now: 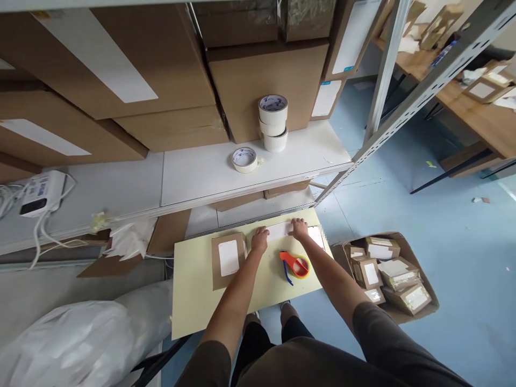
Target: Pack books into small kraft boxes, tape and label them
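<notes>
A white strip [279, 231], paper-like and seemingly flat, stretches between my two hands at the far side of the pale yellow table [197, 312]. My left hand [260, 239] grips its left end with curled fingers. At the right end my right hand [299, 229] has its fingers bent over the strip. Nearer to me lies an orange tape dispenser [294, 264] with a blue handle and a roll of tape. Left of my left hand is a brown cardboard box [217, 269] bearing a white label [229, 258]. White sheets [316, 235] lie beside my right hand, partly hidden by the wrist.
A grey shelf [193, 177] behind the table carries large cartons [266, 80], stacked tape rolls [273, 115], a single roll [244, 159] and a white power strip [44, 192]. An open carton [433, 303] of small boxes stands on the floor at right. A plastic bag [76, 344] bulges at left.
</notes>
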Available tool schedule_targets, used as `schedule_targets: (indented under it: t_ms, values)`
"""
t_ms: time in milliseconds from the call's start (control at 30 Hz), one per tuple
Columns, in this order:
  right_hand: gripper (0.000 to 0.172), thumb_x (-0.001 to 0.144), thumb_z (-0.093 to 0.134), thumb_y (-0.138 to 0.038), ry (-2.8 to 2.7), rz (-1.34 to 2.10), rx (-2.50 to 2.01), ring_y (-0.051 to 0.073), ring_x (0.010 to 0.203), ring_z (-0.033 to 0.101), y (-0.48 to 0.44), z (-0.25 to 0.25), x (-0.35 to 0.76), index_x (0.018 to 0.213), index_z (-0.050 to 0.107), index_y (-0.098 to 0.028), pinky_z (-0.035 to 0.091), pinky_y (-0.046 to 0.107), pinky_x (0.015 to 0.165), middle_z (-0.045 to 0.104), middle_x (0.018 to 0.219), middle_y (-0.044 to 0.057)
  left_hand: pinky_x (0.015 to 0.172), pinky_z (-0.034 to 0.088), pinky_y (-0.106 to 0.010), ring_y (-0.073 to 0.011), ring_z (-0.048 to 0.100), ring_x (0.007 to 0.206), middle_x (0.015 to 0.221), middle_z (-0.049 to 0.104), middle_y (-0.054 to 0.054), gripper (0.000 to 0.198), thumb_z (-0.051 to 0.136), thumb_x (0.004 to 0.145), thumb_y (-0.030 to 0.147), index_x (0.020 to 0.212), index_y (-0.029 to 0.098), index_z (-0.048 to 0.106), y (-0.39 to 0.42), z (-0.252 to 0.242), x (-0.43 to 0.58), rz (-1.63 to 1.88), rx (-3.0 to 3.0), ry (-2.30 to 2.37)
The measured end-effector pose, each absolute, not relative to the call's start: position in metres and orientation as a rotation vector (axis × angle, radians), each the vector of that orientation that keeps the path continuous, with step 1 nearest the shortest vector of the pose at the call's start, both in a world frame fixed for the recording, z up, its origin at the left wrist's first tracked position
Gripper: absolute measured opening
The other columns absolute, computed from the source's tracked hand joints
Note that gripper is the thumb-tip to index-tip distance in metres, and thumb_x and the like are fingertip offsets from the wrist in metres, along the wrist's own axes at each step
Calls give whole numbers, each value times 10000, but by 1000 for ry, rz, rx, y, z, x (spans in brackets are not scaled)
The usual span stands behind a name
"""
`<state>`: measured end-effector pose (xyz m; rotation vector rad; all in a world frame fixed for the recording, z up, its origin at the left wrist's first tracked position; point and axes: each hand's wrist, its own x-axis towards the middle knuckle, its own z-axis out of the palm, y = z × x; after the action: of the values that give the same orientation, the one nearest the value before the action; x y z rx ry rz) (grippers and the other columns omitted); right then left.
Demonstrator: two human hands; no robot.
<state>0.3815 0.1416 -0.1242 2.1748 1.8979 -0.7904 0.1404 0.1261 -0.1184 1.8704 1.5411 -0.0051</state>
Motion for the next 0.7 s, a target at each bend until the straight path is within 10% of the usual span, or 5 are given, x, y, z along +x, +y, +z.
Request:
schedule_targets:
  t_ms: [267, 467, 700]
  values:
    - [792, 743, 888, -296, 1948, -809, 2113, 298, 1253, 509, 147, -120, 387, 1442, 517, -295, 436, 348, 940, 559, 1381, 125, 1149, 430, -380, -237, 444, 1457, 1542, 559, -68, 498, 573, 762, -82, 1127, 230, 706, 126, -115, 137, 40, 1929, 1520]
    - [447, 722, 897, -246, 1916, -828, 2042, 316, 1239, 539, 160, -108, 381, 1107, 673, -216, 434, 372, 972, 613, 1287, 152, 1176, 417, -371, -214, 424, 1485, 1579, 534, -66, 526, 553, 753, -106, 1142, 224, 684, 125, -118, 137, 19, 1942, 1538]
    - [544, 727, 819, -186, 1736, -1479, 2243, 176, 816, 683, 144, -87, 388, 1226, 613, -246, 500, 259, 722, 727, 1021, 26, 1171, 441, -364, -227, 347, 1561, 1649, 449, -91, 526, 634, 744, -65, 1190, 213, 663, 125, -109, 139, -105, 1921, 1537]
